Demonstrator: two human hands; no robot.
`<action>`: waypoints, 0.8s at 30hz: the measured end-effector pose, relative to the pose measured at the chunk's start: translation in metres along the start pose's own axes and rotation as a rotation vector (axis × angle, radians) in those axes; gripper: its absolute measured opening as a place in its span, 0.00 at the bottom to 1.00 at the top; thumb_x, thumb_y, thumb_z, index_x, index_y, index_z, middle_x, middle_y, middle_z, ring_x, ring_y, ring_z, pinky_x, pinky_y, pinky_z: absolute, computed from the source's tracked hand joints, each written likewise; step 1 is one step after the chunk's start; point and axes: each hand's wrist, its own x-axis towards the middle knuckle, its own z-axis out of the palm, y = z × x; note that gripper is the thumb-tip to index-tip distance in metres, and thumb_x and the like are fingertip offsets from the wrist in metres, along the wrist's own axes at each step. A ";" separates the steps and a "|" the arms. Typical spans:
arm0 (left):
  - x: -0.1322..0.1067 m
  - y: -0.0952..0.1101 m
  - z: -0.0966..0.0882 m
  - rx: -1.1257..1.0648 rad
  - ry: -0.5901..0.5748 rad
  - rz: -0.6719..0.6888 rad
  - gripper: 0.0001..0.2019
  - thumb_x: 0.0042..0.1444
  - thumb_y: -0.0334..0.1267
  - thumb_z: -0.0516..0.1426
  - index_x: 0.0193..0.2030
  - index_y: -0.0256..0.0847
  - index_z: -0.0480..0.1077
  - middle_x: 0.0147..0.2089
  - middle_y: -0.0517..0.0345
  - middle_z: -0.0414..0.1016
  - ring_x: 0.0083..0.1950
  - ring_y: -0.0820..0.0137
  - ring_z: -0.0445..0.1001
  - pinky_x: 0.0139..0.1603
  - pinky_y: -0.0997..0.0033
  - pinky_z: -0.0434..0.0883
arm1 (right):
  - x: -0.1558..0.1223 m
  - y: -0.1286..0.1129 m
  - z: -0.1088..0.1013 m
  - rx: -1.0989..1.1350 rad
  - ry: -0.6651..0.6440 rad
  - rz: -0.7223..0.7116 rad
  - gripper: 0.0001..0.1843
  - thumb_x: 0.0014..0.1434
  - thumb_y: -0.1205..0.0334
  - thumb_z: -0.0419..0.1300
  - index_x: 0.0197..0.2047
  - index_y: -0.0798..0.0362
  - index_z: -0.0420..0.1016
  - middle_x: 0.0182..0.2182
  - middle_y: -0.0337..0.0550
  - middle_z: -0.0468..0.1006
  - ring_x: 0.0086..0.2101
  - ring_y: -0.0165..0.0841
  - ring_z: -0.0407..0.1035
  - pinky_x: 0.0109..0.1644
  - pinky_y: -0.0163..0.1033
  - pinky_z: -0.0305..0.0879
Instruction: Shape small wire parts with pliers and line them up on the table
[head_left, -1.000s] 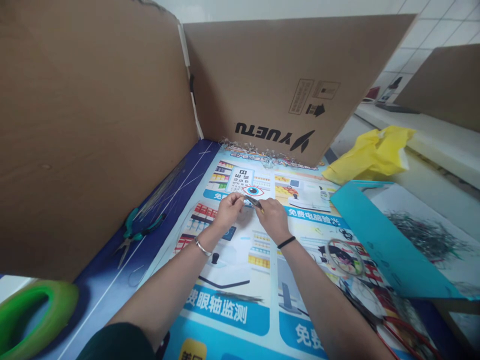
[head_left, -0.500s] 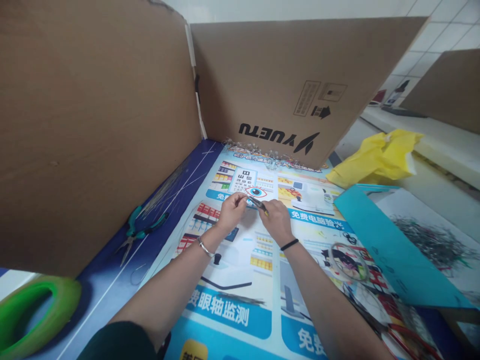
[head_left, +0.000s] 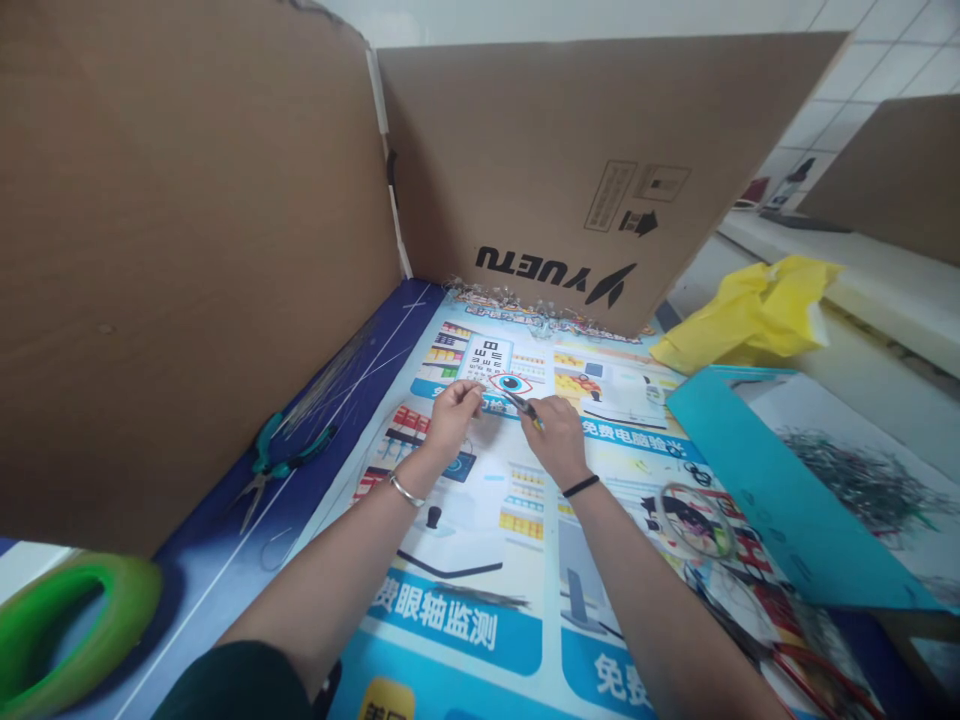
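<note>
My right hand (head_left: 556, 437) is wrapped round small pliers (head_left: 522, 405), whose narrow dark jaws point up and left over the printed eye. To the left, my left hand (head_left: 453, 415) pinches with thumb and forefinger. What it holds, if anything, is too small to make out, perhaps a thin piece. A gap lies between the pliers' tips and my left fingertips. Both hands are above the printed poster sheet (head_left: 450, 560) that covers the table. A bundle of fine wires (head_left: 480, 596) rests on the sheet nearer to me.
Teal-handled pliers (head_left: 270, 465) and a green tape roll (head_left: 142, 610) lie left. Cardboard panels (head_left: 525, 130) stand left and behind. At right are a blue box (head_left: 720, 450) of wire scraps, a yellow bag (head_left: 757, 310), a wire coil (head_left: 694, 550) and red-handled scissors (head_left: 802, 670).
My left hand has moved a little left, away from the pliers, so a gap has opened between them. My right hand has stayed nearly in place, still gripping the pliers.
</note>
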 end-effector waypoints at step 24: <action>-0.010 0.004 0.004 -0.209 -0.032 -0.217 0.13 0.44 0.43 0.62 0.31 0.37 0.66 0.26 0.62 0.70 0.22 0.79 0.67 0.27 0.75 0.67 | 0.004 0.003 -0.003 0.472 -0.099 0.266 0.10 0.56 0.55 0.55 0.32 0.52 0.73 0.28 0.40 0.72 0.30 0.30 0.64 0.35 0.36 0.59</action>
